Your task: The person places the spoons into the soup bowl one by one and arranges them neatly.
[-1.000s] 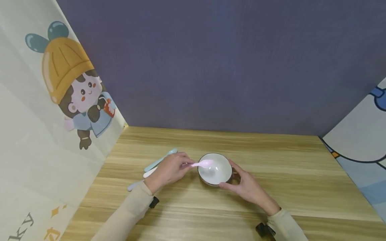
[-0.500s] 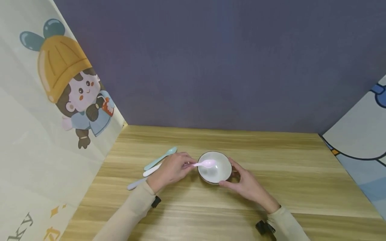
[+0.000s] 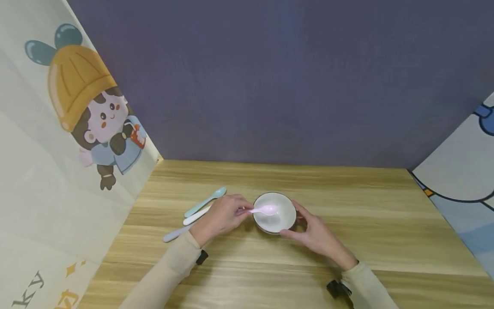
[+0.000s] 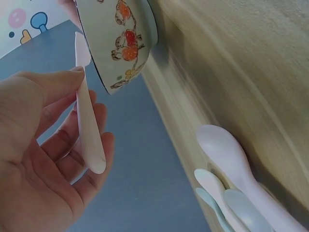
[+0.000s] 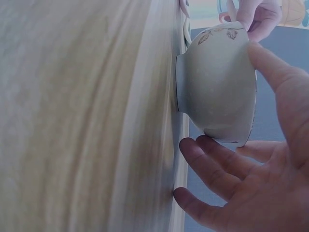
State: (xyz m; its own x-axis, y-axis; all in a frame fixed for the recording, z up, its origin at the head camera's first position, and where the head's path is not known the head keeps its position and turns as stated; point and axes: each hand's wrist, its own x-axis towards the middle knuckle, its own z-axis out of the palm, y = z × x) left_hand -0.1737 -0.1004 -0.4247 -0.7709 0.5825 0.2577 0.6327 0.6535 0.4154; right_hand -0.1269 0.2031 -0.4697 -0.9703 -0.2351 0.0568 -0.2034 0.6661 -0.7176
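Observation:
My left hand [image 3: 227,213] pinches a pink spoon [image 3: 269,210] by its handle between thumb and fingers. The spoon's head hangs over the inside of a white bowl [image 3: 275,225] with a dark rim. On the bowl's outer side, in the left wrist view, orange and brown drawings show. My right hand [image 3: 318,235] holds the bowl at its right side, thumb at the near rim and index finger toward the far rim. In the right wrist view the other fingers [image 5: 203,162] spread loosely beside the bowl [image 5: 219,82], which stands upright on its foot.
Left of the bowl lie a teal spoon [image 3: 206,201], a white spoon [image 3: 196,216] and a lilac spoon [image 3: 176,234], partly behind the left arm. All rest on a wooden table [image 3: 247,274]. A dark wall panel [image 3: 285,86] rises at the back.
My left hand has shifted slightly to the right, bringing the pink spoon's head further over the bowl. The right hand keeps its hold on the bowl.

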